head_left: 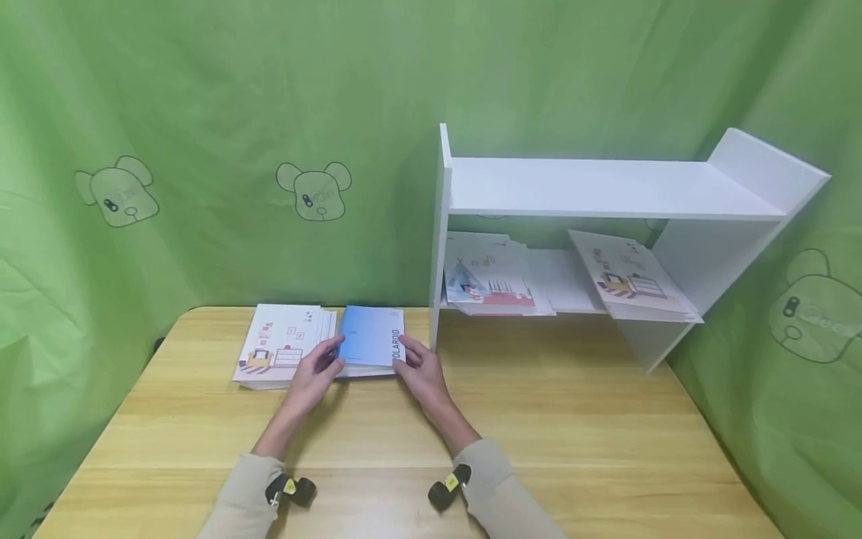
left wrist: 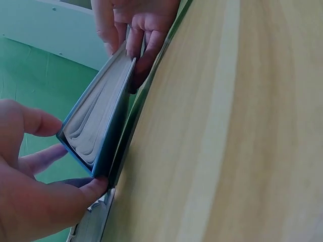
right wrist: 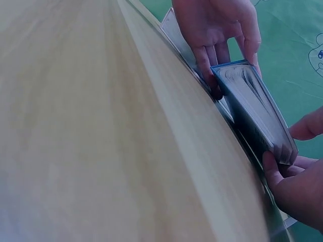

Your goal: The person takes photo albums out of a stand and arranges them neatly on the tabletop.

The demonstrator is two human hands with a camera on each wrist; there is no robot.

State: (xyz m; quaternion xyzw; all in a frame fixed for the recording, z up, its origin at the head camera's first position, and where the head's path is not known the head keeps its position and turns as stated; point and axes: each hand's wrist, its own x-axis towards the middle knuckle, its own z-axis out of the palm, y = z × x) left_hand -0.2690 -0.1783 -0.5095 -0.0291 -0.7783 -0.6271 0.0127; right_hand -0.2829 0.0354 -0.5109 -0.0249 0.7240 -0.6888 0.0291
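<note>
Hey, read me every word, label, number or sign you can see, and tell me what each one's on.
"OLAROID", probably "POLAROID", on the cover of the blue book; its first letter is unclear beside the right hand.
Fine print on that cover: too small to read.
Lettering on the white book stack and shelf books: too small.
Marks on the curtain's bear prints: too faint.
Yellow wrist labels: too small.

A wood-grain table (head_left: 572,419) carries stacked books (head_left: 277,337) and a white shelf (head_left: 606,187).
</note>
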